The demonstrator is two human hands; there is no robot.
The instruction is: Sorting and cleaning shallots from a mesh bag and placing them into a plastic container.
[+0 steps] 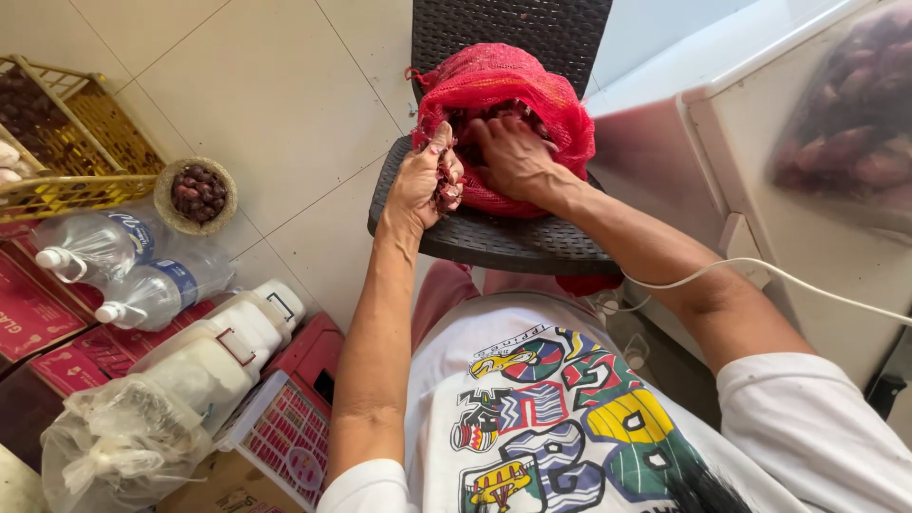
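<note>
two hands work at a red mesh sack sitting on a dark woven chair. the left hand has its grip clamped on the sack's edge; the right hand reaches into the opening, fingers spread apart.

Red mesh sack on a black woven chair.

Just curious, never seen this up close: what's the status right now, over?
Left hand pinching dark red pieces at the red mesh sack mouth. Right hand reaching inside the sack. Sack sits on dark woven chair. Nothing in the way.
</note>
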